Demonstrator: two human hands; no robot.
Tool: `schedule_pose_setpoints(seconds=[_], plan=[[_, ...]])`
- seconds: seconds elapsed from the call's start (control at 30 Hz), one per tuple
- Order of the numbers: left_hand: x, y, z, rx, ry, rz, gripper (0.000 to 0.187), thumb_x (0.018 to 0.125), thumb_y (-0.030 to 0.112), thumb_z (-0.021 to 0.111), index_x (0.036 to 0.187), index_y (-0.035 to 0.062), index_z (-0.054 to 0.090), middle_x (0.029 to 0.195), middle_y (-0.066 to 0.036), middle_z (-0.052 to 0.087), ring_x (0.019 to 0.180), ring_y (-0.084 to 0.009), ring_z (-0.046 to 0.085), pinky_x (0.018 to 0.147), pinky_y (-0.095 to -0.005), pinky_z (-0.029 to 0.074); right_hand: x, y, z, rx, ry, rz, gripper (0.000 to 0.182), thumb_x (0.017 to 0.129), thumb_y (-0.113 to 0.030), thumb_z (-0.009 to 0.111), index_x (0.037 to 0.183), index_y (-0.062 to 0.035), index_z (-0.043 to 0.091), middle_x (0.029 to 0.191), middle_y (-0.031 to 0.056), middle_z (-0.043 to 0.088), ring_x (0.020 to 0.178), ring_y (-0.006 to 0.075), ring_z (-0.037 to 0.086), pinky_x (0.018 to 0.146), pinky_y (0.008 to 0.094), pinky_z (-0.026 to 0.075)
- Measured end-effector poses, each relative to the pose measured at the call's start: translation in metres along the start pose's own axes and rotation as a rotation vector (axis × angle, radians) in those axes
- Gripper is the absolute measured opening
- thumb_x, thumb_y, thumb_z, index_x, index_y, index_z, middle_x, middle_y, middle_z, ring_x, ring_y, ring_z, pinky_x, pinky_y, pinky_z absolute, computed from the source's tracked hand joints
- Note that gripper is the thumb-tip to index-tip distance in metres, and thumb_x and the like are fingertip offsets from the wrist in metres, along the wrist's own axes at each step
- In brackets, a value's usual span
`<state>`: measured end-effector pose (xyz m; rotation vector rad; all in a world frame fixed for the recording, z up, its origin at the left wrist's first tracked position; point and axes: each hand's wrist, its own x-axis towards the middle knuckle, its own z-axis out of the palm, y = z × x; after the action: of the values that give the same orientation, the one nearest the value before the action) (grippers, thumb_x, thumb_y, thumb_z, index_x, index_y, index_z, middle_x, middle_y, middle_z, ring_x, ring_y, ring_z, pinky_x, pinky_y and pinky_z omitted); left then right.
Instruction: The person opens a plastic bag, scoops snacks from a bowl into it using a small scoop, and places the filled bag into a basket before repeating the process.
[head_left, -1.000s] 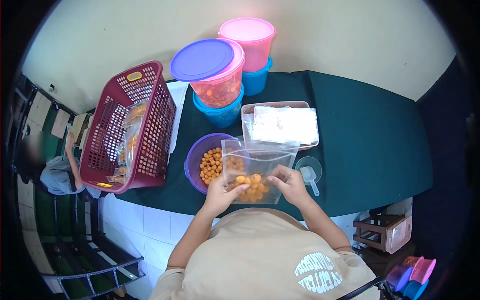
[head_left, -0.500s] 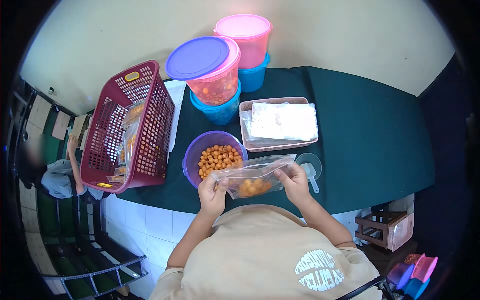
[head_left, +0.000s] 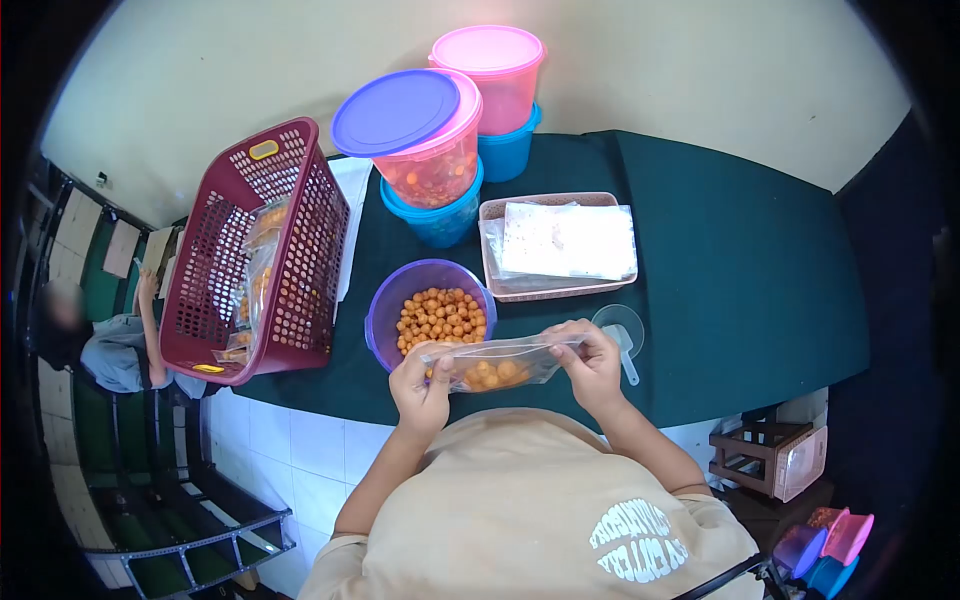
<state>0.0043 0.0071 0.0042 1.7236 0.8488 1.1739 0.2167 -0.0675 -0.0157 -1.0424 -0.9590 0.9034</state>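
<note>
A clear zip bag (head_left: 497, 370) with orange ball-shaped snacks in its bottom is stretched level between my two hands, just in front of my chest. My left hand (head_left: 420, 388) pinches its left top corner, thumb in front. At the right top corner my right hand (head_left: 591, 362) grips the bag the same way, fingers behind the plastic. Just beyond the bag, a purple bowl (head_left: 381, 335) holds many loose orange snack balls (head_left: 437, 318). Beside my right hand lies a clear round dish (head_left: 607, 318) with a white scoop (head_left: 627, 352) in it.
A maroon basket (head_left: 327, 225) with several filled bags stands left. Stacked pink tubs (head_left: 440, 165) and blue tubs (head_left: 436, 220) are at the back. A pink tray (head_left: 560, 294) holds flat bags and white paper. Another person (head_left: 115, 352) sits at far left. Dark green cloth (head_left: 740, 270) covers the table.
The bag's top edge has been pulled straighter and tilted toward me, so it looks flatter. Both hands keep their grip, the right one's fingers now curled further over the corner.
</note>
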Motion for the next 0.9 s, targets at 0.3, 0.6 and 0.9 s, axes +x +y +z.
schedule_pose_setpoints(seconds=[0.3, 0.6, 0.9], plan=[[-0.001, -0.008, 0.002, -0.109, -0.037, -0.042, 0.009, 0.088, 0.008, 0.065, 0.088, -0.0004, 0.063, 0.091, -0.013, 0.069, 0.080, -0.0190, 0.063, 0.073, -0.0307, 0.049, -0.003, -0.005, -0.001, -0.070, -0.067, -0.111, 0.006, 0.086, -0.002, 0.064, 0.091, 0.0003, 0.066, 0.094, 0.0114, 0.066, 0.087, 0.0171, 0.063, 0.077, 0.0288, 0.050], [0.000, -0.002, 0.010, -0.088, -0.065, -0.051, 0.003, 0.085, 0.006, 0.067, 0.085, 0.0028, 0.066, 0.088, -0.009, 0.071, 0.079, -0.0199, 0.063, 0.082, -0.0331, 0.045, -0.001, -0.009, 0.007, -0.044, -0.098, -0.016, 0.003, 0.083, -0.002, 0.068, 0.085, 0.0005, 0.067, 0.090, 0.0108, 0.065, 0.083, 0.0164, 0.062, 0.076, 0.0282, 0.049], [0.001, 0.004, 0.009, 0.058, -0.086, 0.116, 0.008, 0.080, 0.005, 0.071, 0.085, 0.0079, 0.065, 0.082, -0.005, 0.071, 0.078, -0.0161, 0.066, 0.090, -0.0378, 0.037, -0.001, -0.010, 0.005, -0.029, -0.177, -0.018, 0.008, 0.080, -0.001, 0.071, 0.086, 0.0009, 0.067, 0.093, 0.0112, 0.065, 0.085, 0.0166, 0.062, 0.076, 0.0291, 0.050]])
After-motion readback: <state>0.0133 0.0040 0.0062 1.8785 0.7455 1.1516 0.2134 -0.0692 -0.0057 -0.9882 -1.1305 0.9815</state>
